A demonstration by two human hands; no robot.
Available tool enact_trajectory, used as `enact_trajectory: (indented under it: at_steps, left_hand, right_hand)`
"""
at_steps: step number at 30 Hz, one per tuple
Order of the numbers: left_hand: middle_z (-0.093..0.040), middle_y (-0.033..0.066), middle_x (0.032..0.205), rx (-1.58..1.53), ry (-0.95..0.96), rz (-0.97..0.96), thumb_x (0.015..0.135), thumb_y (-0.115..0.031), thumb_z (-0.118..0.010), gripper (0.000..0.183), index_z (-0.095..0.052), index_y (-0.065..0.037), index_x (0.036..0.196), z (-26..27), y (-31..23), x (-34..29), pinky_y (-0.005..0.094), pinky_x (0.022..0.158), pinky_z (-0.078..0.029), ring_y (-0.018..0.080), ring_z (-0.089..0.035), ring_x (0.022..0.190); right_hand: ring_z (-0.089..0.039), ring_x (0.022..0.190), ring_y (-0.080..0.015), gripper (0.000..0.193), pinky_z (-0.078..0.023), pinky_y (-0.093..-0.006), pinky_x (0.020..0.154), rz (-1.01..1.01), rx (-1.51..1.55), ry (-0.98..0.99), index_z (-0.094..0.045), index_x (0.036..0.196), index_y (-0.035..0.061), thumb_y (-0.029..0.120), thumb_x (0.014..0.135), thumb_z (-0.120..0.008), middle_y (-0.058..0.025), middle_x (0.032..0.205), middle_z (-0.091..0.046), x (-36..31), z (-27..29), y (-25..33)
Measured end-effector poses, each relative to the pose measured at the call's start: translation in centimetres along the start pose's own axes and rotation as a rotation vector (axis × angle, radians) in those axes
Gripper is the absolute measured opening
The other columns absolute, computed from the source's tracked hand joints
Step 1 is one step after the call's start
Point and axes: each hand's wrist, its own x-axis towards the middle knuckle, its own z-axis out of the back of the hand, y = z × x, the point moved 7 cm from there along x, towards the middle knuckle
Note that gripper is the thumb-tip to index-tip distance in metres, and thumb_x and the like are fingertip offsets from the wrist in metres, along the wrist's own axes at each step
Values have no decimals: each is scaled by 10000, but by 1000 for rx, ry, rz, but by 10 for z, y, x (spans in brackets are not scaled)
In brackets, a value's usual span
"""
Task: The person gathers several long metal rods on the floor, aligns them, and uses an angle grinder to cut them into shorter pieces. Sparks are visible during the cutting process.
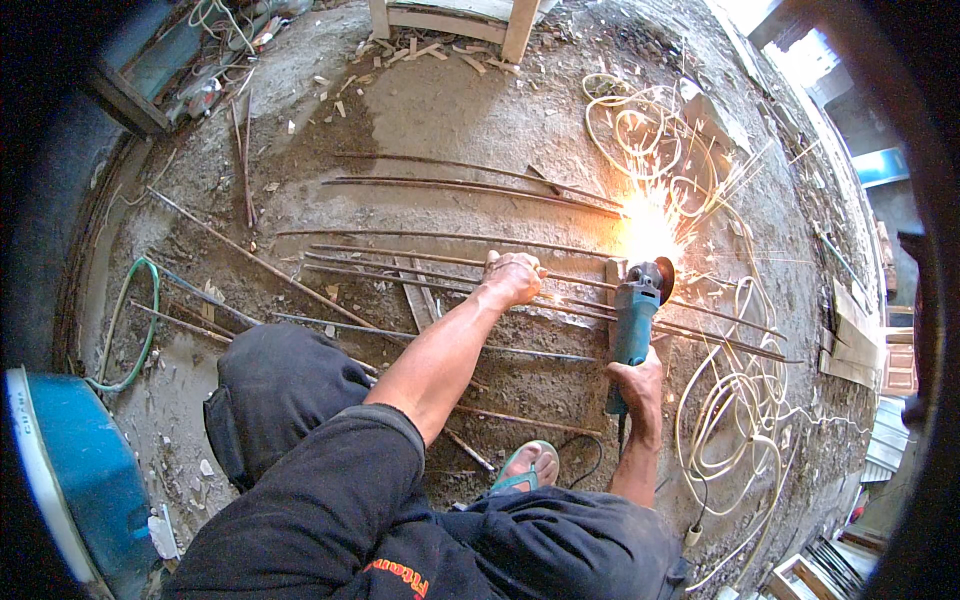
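Note:
In my right hand (638, 385) is a teal angle grinder (634, 325), gripped by its body and pointing away from me. Its cutting disc (666, 280) meets the rods, and a bright burst of sparks (652, 222) sprays off beyond it, hiding the exact contact point. My left hand (513, 277) is closed around a thin metal rod (430, 258), left of the grinder. Several more rusty rods (450, 187) lie roughly side by side on the ground, running left to right. Under the rods by my left hand sits a flat wooden strip (415, 300).
Coiled pale cable (735, 430) sprawls on the right, with another tangle (640, 125) behind the sparks. A blue tub (85, 480) stands at lower left beside a green hose (150, 330). A wooden frame (450, 22) stands at the far side. My sandalled foot (530, 462) is near the rods.

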Motion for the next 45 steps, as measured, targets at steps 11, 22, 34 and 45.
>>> enact_trajectory:
  at_steps: [11, 22, 34, 45]
  left_hand:
    - [-740, 104, 1157, -41, 14, 22, 988, -330, -535, 284, -769, -195, 1076, 0, 0, -1, 525, 997, -398, 321, -678, 1122]
    - [-726, 118, 1189, -65, 45, 49, 1006, -322, -522, 296, -756, -172, 1107, 2, -1, -5, 579, 1119, -319, 342, -648, 1176]
    - [-711, 108, 1225, 62, 51, 12, 1035, -417, -464, 389, -737, -164, 1147, 1, -1, 3, 528, 1025, -421, 323, -638, 1195]
    - [-682, 192, 1241, 41, 104, -12, 997, -438, -456, 479, -729, -61, 1110, 8, 3, 19, 498, 1002, -482, 392, -627, 1181]
  right_hand:
    - [-658, 781, -209, 572, -550, -358, 730, 3, 41, 54, -613, 1131, 21, 152, 606, -800, -98, 891, -686, 0, 0, 15]
    - [-697, 870, -259, 607, -556, -381, 814, 35, -16, -12, -637, 1132, 15, 204, 594, -845, -134, 967, -717, 15, -5, -14]
    - [-669, 719, -230, 552, -555, -374, 686, -49, 103, -168, -623, 1109, 6, 144, 625, -851, -97, 854, -689, -34, 51, 5]
    - [-647, 771, -213, 672, -545, -357, 686, -122, 274, -343, -560, 1251, -19, 83, 653, -848, -100, 973, -671, -85, 108, -29]
